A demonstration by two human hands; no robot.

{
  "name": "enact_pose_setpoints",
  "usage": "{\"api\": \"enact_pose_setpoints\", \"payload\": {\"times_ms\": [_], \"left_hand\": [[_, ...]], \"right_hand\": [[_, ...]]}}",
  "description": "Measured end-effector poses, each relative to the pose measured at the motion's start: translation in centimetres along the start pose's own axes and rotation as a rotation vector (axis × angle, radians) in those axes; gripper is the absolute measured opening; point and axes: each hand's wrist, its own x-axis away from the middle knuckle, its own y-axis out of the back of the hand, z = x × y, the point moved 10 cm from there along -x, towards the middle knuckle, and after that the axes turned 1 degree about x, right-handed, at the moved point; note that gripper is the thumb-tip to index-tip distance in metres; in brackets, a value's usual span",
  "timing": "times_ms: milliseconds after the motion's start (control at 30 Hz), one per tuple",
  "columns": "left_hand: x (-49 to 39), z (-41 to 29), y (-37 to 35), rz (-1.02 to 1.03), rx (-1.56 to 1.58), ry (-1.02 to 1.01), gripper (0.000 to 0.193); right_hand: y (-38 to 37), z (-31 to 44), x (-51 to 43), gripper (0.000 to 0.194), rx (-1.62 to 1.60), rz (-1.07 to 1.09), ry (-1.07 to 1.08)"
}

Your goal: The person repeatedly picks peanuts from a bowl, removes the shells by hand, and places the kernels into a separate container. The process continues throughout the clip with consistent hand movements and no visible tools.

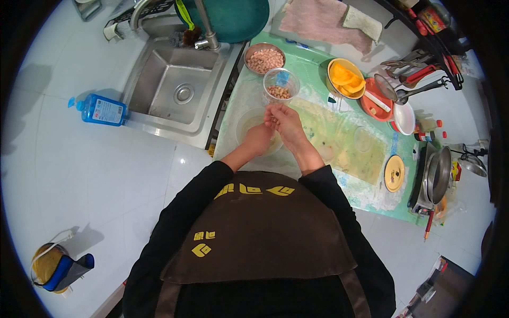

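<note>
My left hand (256, 140) and my right hand (289, 123) meet above a pale translucent bowl (243, 124) on the table. A few small peanuts (274, 119) show between the hands, against the curled fingers of my right hand. The fingertips of my left hand are partly hidden, so its grip is unclear. Just beyond the hands stands a clear plastic tub (292, 95) with brownish shelled peanuts (278, 92) in its bottom. Behind the tub, a metal bowl (247, 68) is filled with paler pinkish peanuts (265, 60).
On the left is a steel sink (159, 95) with a blue soap bottle (103, 110) beside it. A bowl of orange peel-like pieces (345, 77), a red basin (372, 108), a yellow lid (394, 173) and a pan (439, 175) on a cooker stand to the right.
</note>
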Motion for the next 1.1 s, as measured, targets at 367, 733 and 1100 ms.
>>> {"api": "enact_pose_setpoints", "payload": {"times_ms": [367, 733, 1100], "left_hand": [[0.0, 1.1, -0.6, -0.066, 0.206, 0.089, 0.019], [7.2, -0.5, 9.8, -0.474, 0.491, -0.001, 0.014], [8.4, -0.4, 10.8, -0.552, 0.569, -0.006, 0.018]], "right_hand": [[-0.3, -1.8, 0.5, 0.017, -0.061, -0.038, -0.051], [-1.4, -6.1, 0.8, 0.024, -0.279, 0.054, -0.183], [-1.5, -6.5, 1.0, 0.016, -0.281, 0.014, -0.184]]}}
